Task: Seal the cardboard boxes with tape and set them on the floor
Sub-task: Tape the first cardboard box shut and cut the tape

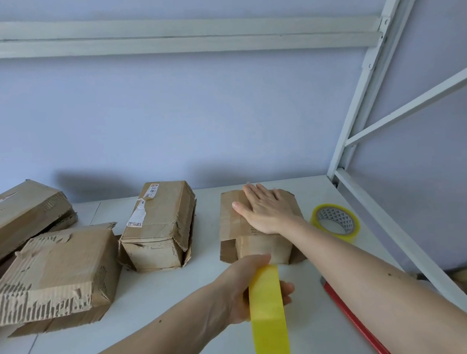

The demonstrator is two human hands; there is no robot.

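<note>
Grip: left hand (245, 289) clamped on yellow tape roll (268, 312) above the counter (153, 307); right hand (265, 207) flat, fingers straight, pressing box (256, 244) flaps. Risk: flaps spring open if pressure lifts; tape may skew.

torn matt cardboard boxes (158, 226), glossy yellow tape (268, 312), smooth white table (154, 320).

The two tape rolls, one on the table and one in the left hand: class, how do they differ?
The roll on the table lies apart from both hands, its patterned core showing; the roll in the left hand is gripped edge-on, core hidden. The table roll looks translucent pale yellow; the held roll looks solid bright yellow. Both are yellow tape.
</note>
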